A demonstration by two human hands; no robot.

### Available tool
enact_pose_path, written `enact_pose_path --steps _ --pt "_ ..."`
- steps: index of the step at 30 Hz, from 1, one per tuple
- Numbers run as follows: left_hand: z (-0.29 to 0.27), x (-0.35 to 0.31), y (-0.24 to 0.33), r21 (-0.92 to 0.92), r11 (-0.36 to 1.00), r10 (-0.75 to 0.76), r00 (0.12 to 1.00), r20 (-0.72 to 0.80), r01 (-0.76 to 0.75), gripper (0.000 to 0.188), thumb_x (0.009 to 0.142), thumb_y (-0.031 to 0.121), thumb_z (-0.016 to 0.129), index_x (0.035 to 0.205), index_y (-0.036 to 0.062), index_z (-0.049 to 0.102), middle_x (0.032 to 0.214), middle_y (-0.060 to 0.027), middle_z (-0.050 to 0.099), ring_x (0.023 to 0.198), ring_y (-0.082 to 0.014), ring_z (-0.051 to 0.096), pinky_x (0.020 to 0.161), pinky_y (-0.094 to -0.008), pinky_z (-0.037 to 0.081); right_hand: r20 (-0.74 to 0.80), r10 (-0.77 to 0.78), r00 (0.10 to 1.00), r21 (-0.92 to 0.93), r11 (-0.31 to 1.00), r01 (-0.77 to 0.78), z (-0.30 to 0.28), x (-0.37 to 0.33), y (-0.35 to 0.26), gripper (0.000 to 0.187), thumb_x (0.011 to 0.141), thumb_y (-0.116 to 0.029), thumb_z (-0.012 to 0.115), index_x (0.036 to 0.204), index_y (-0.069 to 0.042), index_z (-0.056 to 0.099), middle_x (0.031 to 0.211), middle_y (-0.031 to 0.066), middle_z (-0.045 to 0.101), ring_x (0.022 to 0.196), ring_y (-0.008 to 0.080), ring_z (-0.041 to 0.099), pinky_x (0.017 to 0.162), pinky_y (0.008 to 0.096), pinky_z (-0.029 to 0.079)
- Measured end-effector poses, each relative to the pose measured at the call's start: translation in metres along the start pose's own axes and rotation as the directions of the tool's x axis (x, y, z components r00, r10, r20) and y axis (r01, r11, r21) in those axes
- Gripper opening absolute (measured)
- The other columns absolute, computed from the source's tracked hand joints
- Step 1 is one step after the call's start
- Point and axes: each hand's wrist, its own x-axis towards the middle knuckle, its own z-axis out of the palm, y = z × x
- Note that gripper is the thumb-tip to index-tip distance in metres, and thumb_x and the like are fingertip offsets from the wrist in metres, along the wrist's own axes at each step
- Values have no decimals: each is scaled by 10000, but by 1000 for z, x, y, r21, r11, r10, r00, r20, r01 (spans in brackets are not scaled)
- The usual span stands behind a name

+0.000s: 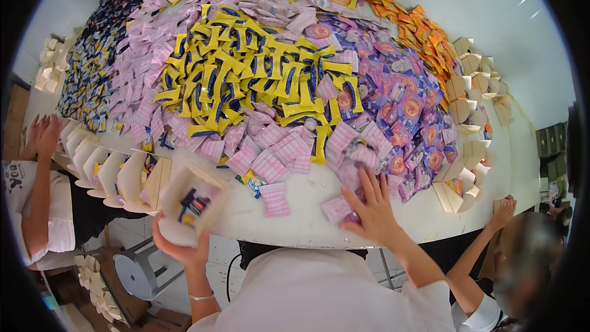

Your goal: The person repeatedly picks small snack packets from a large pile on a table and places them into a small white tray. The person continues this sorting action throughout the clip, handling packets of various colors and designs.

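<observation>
Head view: a white table (307,227) bears a mound of yellow packets (283,80) and pink striped packets (270,165). At the table's near edge, a cream box (213,204) opens upward, its long axis running away from the person, leaning slightly right. The left hand (182,247) clamps its near end between thumb and fingers. The right hand (376,212) spreads its fingers; a pink packet (335,209) lies beside thumb and forefinger, whether pinched I cannot tell.
</observation>
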Motion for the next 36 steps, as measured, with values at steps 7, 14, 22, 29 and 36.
enact_pose_path --steps 7,14,22,29,36 --pt "22 0 37 -493 859 401 778 484 -137 927 562 296 800 1297 126 261 1182 -209 391 1036 -322 453 841 -436 413 -116 -32 993 -46 999 27 12 98 20 653 742 -537 549 1296 -216 422 1361 245 267 1209 402 315 968 540 251" --pt "87 35 62 -515 856 461 494 737 -30 786 526 154 780 1220 119 413 1170 -169 427 1039 -359 465 851 -422 429 -171 -28 985 254 964 72 -14 116 24 635 724 -396 657 1273 -161 444 1351 247 278 1167 397 362 954 456 322" --pt "106 57 66 -510 860 457 495 739 -32 760 535 168 763 1217 115 431 1171 -143 440 1061 -336 460 874 -420 419 -370 322 871 456 880 -132 -91 122 52 179 785 -12 578 963 4 568 988 140 564 821 232 567 657 292 472" --pt "105 42 66 -480 872 382 478 791 97 756 557 195 754 1232 119 422 1208 -150 426 1088 -336 446 913 -414 398 -434 -17 901 293 943 159 -53 275 93 198 785 -57 570 973 5 571 894 145 585 829 291 570 721 337 453" --pt "106 50 69 -445 888 361 428 828 113 741 557 190 744 1222 100 431 1214 -158 435 1089 -340 456 912 -408 404 -246 66 967 44 997 -57 10 445 111 297 747 -238 617 926 -2 594 898 171 613 844 311 591 719 408 461"
